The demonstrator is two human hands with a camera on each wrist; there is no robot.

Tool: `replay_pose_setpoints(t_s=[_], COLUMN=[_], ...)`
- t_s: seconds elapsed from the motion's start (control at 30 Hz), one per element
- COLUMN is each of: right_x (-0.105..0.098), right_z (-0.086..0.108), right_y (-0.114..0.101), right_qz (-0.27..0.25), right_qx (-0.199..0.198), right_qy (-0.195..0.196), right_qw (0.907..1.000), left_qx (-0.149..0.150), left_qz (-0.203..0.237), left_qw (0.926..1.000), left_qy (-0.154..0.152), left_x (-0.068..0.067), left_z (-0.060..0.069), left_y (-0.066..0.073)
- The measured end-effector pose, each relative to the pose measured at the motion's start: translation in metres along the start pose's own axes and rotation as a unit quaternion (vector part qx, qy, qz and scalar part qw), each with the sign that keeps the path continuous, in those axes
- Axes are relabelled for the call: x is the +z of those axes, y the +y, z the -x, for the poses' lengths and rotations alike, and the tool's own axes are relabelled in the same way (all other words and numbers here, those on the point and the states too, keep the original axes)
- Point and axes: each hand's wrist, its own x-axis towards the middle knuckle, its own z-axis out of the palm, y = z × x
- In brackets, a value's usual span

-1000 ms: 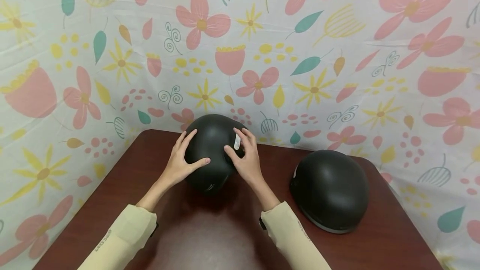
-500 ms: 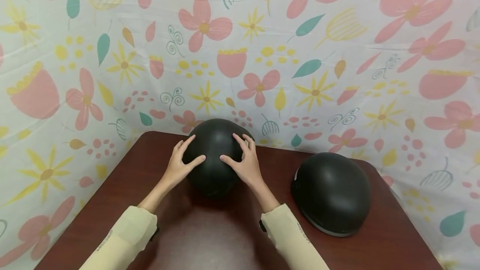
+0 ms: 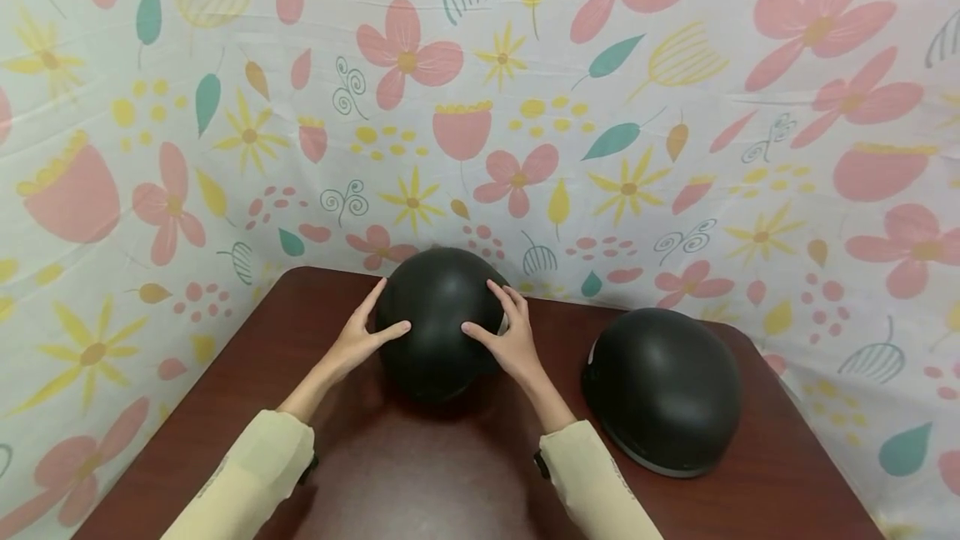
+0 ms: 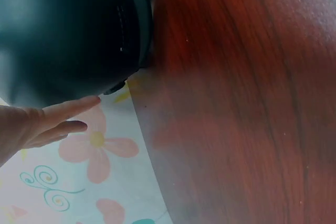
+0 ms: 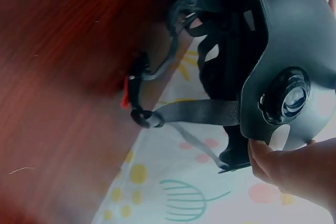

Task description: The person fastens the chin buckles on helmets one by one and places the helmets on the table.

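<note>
A matte black helmet sits between both hands near the table's back edge. My left hand holds its left side, thumb on the near face and fingers spread along the side. On the opposite side my right hand grips the shell with thumb and fingers. In the right wrist view, a grey chin strap with a dark buckle hangs from the helmet's open underside, and a round vent knob shows near the right fingers. The left wrist view shows nearly straight fingers along the helmet's edge.
A second black helmet with a grey rim rests on the right part of the dark red-brown wooden table. A flower-printed cloth hangs behind the table and along its sides.
The held helmet has turned between the hands and shifted slightly right and nearer. Its small front mark and white label have gone from the head view. My right hand has moved right.
</note>
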Motion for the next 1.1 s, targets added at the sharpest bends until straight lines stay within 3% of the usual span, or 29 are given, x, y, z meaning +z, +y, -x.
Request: replay_pose_setpoints(t_s=[0.63,0.9,1.1], right_x=[-0.016,-0.020,-0.018], right_z=[0.002,0.005,0.009], right_y=[0.036,0.010,0.000], right_qz=[-0.050,-0.071,-0.073], right_qx=[0.094,0.109,0.118], right_qy=[-0.024,-0.054,-0.037], right_qw=[0.9940,0.9901,0.9897], left_qx=[-0.013,-0.008,-0.023], left_qz=[-0.023,-0.062,-0.072], left_qw=[0.9978,0.9974,0.9972], left_qy=[-0.061,-0.035,-0.005], left_x=[0.011,0.014,0.021], left_z=[-0.018,-0.017,-0.013], left_y=[-0.005,-0.005,-0.006])
